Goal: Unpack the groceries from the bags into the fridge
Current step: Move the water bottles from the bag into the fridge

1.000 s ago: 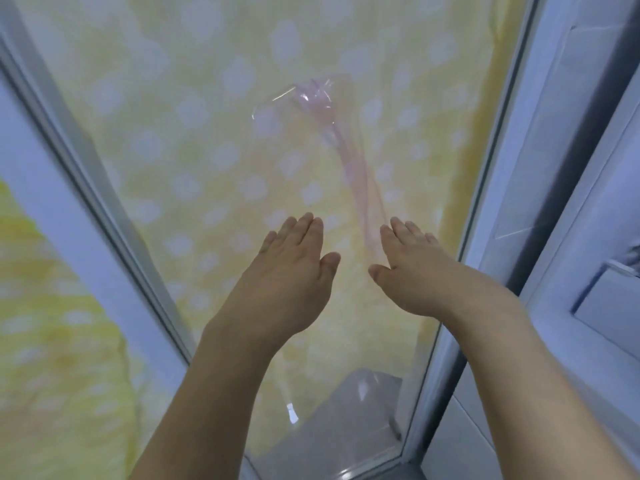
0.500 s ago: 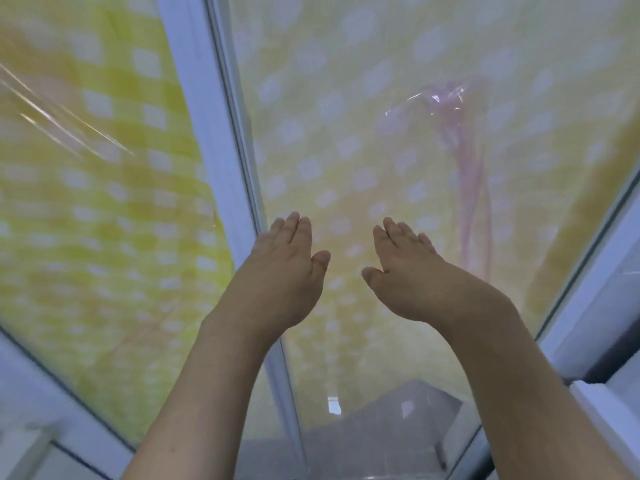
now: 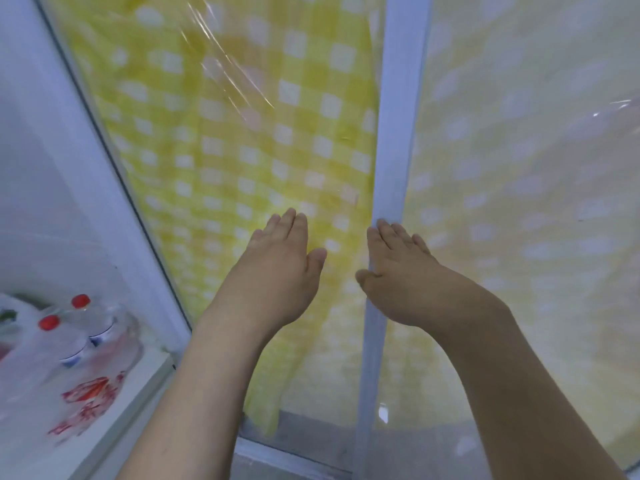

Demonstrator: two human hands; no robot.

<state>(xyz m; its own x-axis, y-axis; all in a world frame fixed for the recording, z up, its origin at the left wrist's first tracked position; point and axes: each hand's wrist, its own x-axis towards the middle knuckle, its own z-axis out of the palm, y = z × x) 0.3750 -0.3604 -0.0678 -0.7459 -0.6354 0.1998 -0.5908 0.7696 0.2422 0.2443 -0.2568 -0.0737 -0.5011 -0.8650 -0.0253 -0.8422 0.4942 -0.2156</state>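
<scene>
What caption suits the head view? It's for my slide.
Both hands, left hand and right hand, held open before glass panels backed by yellow checked cloth; red-capped bottles lower left.

Glossy glass shelf (image 3: 519,168), plastic bottles (image 3: 74,336)

- I see a white fridge shelf (image 3: 138,386) at lower left.
- On it lie two red-capped clear bottles (image 3: 74,336) inside a red-printed plastic bag (image 3: 91,396).
</scene>
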